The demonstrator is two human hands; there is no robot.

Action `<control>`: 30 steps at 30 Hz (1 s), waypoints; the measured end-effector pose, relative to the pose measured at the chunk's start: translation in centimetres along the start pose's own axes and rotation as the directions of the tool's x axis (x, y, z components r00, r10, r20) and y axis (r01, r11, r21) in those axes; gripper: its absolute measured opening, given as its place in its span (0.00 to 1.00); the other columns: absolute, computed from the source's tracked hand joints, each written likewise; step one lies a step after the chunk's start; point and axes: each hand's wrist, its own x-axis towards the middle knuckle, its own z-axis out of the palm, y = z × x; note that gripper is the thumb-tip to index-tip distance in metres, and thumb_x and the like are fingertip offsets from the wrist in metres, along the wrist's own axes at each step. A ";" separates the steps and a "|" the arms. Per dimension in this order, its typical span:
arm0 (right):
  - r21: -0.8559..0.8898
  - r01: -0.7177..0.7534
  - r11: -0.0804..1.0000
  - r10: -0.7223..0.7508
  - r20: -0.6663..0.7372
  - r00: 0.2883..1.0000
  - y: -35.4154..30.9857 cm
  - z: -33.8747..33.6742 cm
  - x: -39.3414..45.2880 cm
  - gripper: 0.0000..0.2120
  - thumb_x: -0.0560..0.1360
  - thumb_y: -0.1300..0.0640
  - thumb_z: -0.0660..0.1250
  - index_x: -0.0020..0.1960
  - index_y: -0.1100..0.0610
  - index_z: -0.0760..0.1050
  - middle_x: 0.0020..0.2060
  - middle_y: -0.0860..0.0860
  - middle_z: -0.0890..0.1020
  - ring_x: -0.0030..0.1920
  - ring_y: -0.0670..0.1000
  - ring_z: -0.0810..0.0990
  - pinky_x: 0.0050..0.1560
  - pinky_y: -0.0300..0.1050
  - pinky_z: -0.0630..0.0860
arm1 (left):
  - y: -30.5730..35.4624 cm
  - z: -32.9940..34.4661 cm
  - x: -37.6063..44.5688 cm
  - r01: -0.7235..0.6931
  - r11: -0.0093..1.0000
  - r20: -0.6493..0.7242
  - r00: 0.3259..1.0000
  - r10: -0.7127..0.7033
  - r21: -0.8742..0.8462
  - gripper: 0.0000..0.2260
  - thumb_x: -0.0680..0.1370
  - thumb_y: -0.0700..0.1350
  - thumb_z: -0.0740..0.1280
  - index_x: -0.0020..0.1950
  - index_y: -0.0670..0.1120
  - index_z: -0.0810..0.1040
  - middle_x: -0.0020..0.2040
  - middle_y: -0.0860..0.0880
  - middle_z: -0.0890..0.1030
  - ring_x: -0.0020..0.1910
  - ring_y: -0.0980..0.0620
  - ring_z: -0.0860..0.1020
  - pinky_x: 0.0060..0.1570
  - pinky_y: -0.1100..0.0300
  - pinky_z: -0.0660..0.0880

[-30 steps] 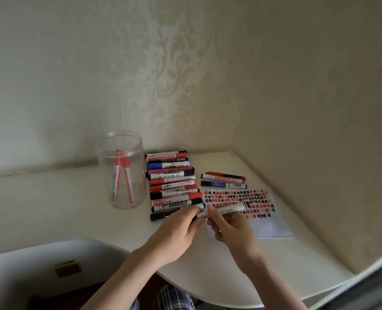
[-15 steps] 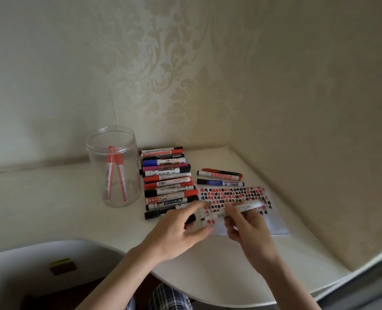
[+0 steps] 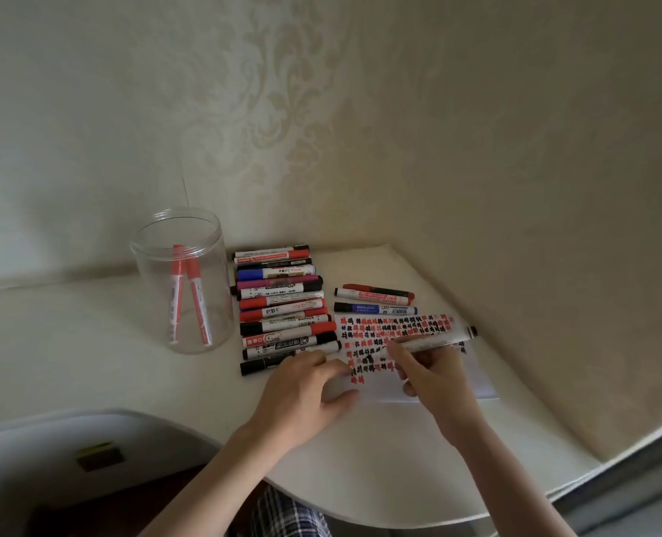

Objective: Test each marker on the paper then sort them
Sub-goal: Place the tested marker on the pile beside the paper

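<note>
Your right hand point(image 3: 434, 372) pinches a slim white plastic marker point(image 3: 434, 343), its tip on the white paper sheet point(image 3: 453, 385) dense with red and black scribbles. Your left hand point(image 3: 302, 393) rests at the sheet's nine o'clock edge, fingers curled; whether it holds something, you cannot tell. At ten o'clock lies a row of cylindrical markers point(image 3: 283, 308); beyond, a clear round plastic jar point(image 3: 184, 292).

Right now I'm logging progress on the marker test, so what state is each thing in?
jar: upright, lidless, two red markers leaning inside.
marker row: lying side by side, capped.
three markers: lying apart, beyond the paper.
paper: flat, mostly filled with red and black marks.
held marker: tilted, tip end down at the paper.
right hand: grips the held marker.
left hand: rests on the paper's edge.
</note>
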 end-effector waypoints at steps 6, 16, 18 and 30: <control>-0.199 0.033 0.980 -0.057 -0.116 0.992 1.5 1.4 -0.4 0.12 0.77 0.56 0.69 0.37 0.61 0.80 0.28 0.52 0.83 0.23 0.44 0.77 0.24 0.35 0.72 | -0.2 0.4 0.0 0.011 1.000 -0.037 0.999 -0.011 0.002 0.22 0.72 0.68 0.61 0.55 0.56 0.82 0.46 0.59 0.81 0.45 0.60 0.77 0.43 0.69 0.70; -0.325 0.053 0.944 -0.096 -0.119 0.988 1.8 1.3 -0.5 0.09 0.73 0.53 0.74 0.39 0.59 0.80 0.30 0.49 0.83 0.25 0.44 0.79 0.25 0.32 0.71 | -0.4 0.7 0.0 0.012 1.000 -0.050 0.999 -0.012 0.016 0.21 0.72 0.67 0.62 0.54 0.55 0.83 0.45 0.59 0.80 0.44 0.60 0.77 0.43 0.68 0.68; -0.354 0.050 0.934 -0.099 -0.123 0.987 1.9 1.3 -0.4 0.10 0.73 0.53 0.74 0.38 0.59 0.80 0.29 0.48 0.83 0.26 0.42 0.79 0.25 0.31 0.70 | -0.4 0.8 0.0 0.014 1.000 -0.056 0.998 -0.013 0.013 0.21 0.72 0.67 0.62 0.54 0.55 0.83 0.45 0.59 0.80 0.44 0.60 0.76 0.43 0.68 0.69; -0.367 0.074 0.927 -0.127 -0.124 0.984 2.0 1.6 -0.3 0.11 0.73 0.54 0.74 0.39 0.62 0.81 0.29 0.47 0.81 0.26 0.39 0.78 0.25 0.30 0.71 | -0.7 1.1 0.0 0.024 1.000 -0.061 0.998 -0.023 0.015 0.22 0.72 0.68 0.61 0.53 0.56 0.83 0.44 0.58 0.79 0.43 0.59 0.77 0.43 0.63 0.73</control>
